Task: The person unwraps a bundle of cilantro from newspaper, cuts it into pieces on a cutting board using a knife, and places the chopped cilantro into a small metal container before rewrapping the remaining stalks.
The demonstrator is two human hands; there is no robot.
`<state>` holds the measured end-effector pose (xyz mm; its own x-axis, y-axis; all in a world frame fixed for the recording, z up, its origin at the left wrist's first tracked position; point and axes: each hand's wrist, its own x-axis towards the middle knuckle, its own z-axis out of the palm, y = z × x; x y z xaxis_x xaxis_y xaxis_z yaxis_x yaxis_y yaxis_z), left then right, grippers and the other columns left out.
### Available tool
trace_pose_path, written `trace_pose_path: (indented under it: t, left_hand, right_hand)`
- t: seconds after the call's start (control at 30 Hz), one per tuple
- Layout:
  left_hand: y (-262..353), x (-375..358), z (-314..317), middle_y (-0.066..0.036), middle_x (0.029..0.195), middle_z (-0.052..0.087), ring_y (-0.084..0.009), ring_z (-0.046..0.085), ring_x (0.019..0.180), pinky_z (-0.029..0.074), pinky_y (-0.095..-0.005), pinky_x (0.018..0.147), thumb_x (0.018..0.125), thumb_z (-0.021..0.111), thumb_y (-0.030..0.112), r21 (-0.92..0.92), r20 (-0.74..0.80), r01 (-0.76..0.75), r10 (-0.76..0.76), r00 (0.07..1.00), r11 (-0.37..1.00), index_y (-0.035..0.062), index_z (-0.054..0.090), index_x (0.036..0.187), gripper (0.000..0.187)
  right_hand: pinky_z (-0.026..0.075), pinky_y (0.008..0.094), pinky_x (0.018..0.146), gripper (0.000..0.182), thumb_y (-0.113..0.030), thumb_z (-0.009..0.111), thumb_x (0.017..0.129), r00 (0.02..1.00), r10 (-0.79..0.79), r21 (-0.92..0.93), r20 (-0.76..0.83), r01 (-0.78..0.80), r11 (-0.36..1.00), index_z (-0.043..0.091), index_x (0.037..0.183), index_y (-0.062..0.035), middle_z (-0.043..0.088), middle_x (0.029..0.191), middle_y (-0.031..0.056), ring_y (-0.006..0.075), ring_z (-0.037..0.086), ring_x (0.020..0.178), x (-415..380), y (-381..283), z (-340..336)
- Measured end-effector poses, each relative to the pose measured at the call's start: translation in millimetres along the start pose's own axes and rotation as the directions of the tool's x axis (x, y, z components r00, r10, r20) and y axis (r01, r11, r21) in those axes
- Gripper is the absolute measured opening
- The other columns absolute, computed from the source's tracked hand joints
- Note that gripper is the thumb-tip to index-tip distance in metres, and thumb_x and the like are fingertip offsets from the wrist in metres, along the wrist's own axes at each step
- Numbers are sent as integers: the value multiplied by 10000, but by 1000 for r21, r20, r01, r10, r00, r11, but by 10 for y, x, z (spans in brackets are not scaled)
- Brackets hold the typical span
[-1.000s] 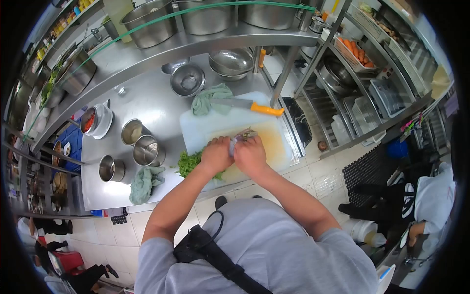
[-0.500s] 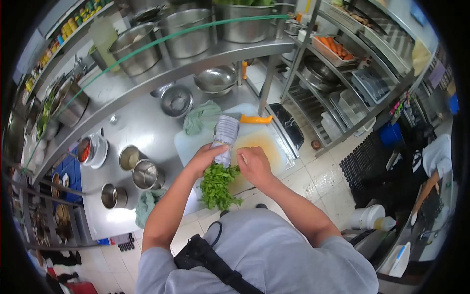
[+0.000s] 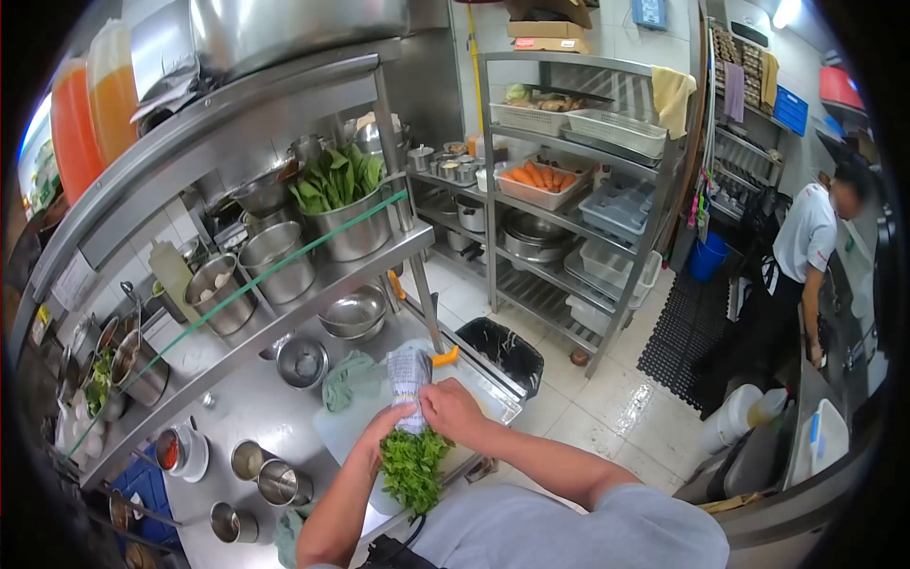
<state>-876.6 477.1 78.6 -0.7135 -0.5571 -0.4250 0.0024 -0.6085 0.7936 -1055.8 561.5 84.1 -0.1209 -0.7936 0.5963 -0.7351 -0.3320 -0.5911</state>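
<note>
A bunch of leafy green herbs [image 3: 414, 472] hangs toward my body, its stem end rolled in printed paper [image 3: 409, 372] over the cutting board [image 3: 334, 434]. My left hand [image 3: 385, 425] is closed around the left side of the wrapped bunch, near the leaves. On the other side, my right hand [image 3: 453, 410] has its fingers curled in against the paper; the fingertips are partly hidden. Just beyond it lies a knife with an orange handle [image 3: 445, 357], its blade covered by the wrap. A green cloth [image 3: 351, 381] rests at the board's far left.
Several metal pots [image 3: 284, 482] stand on the steel table at left. Above it runs a shelf [image 3: 284, 332] with more pots. A black bin [image 3: 502, 356] and a rack [image 3: 491, 218] stand beyond the board. At right, a co-worker [image 3: 801, 247] stands at a counter.
The view has tilted up and turned right, showing more of the rack and the co-worker. My right hand has come in against the paper; my left hand keeps hold of the bunch.
</note>
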Motion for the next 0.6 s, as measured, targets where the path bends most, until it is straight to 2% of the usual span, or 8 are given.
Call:
trace_pose_path:
  t: [0.17,0.27,0.33,0.37,0.43,0.47,0.57,0.6]
  left_hand:
    - [15,-19,120,-126,1092,704,-249,716,937,601,-375,834,898,707,278,3,-47,-32,32,998,999,-9,587,1295,505]
    - [-7,-43,215,-116,1069,705,-235,712,910,589,-360,816,893,704,269,79,-55,-39,44,998,996,-7,599,1275,483]
    - [18,27,282,-111,1058,705,-229,709,896,583,-352,807,890,703,264,128,-38,-48,53,998,991,-6,605,1265,472]
    - [-9,44,259,-104,1039,707,-224,708,887,577,-349,801,888,700,259,124,-66,-85,94,993,989,-3,617,1243,449]
    - [27,135,255,-98,1020,709,-220,707,877,570,-345,795,885,698,254,127,-70,-125,134,988,984,0,630,1221,427]
    - [45,158,231,-95,1006,711,-220,707,871,568,-346,794,879,697,259,119,-58,-136,144,988,983,2,639,1200,416]
    - [13,164,105,-94,988,714,-219,707,862,565,-354,801,861,701,287,28,-51,-69,71,996,997,0,654,1164,420]
    - [41,142,91,-95,995,716,-221,707,868,566,-354,807,857,703,297,19,46,-113,112,993,993,-1,653,1171,435]
  right_hand:
    - [509,475,786,78,-133,663,850,997,22,81,79,-29,996,648,884,-64,660,786,141,385,630,840,37,205,5]
    - [511,436,738,71,-137,651,848,993,-27,127,115,13,992,640,847,-68,650,766,144,313,634,758,-22,248,-62]
    - [474,353,659,115,-133,627,864,916,181,337,358,-307,890,593,782,-58,597,692,78,174,565,664,-24,250,-189]
    - [474,353,659,115,-133,627,864,917,191,333,349,-312,890,593,782,-58,597,692,78,174,565,664,-70,253,-201]
    - [401,300,577,191,-129,593,890,834,-97,578,543,-287,764,525,728,-53,494,638,-5,81,443,617,-125,282,-250]
    - [371,298,555,227,-139,587,915,801,-146,615,581,-315,722,492,726,-58,437,644,-51,62,412,622,-113,191,-358]
    - [368,299,554,268,-161,594,941,815,21,529,579,-395,751,484,720,-58,433,648,-49,58,399,628,-124,65,-695]
    - [407,301,611,266,-176,614,946,866,113,576,487,-415,704,539,721,-55,519,672,-30,66,464,662,-185,329,-662]
